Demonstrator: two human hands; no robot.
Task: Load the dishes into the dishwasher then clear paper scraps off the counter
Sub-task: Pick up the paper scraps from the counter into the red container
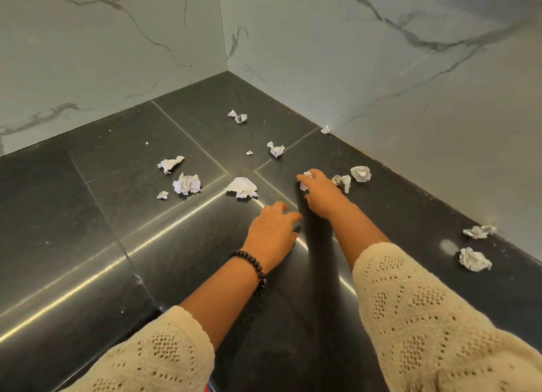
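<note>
Head view: looks down on a dark stone counter (88, 215) set into a corner of marble-veined wall (352, 54).
Right hand (321, 192): reaching forward over the counter, fingers curled around a small crumpled scrap (305, 180), which shows white at the fingertips.
Left hand (272, 230): low over the counter just behind the right hand, fingers loosely spread, holding nothing; beaded bracelet (253, 267) on the wrist.
Scraps near the hands: large wad (242, 187) just left of the right hand; two more (341, 182) (360, 173) just to its right.
Scraps to the left: cluster of three (186, 183) (170, 163) (162, 195).
Scraps farther back: one deep in the corner (238, 116), one mid-counter (275, 149), one against the wall (326, 130), plus tiny bits.
Scraps at far right: two wads (474, 259) (479, 232) near the wall.
Dishes and dishwasher: out of view; loading cannot be checked, though presumably done, since paper is now being collected.
Progress: judged early in the clearing stage, with one scrap in hand and over a dozen left scattered.
Remaining: gather every scrap, back corner and far right included, then dispose.
</note>
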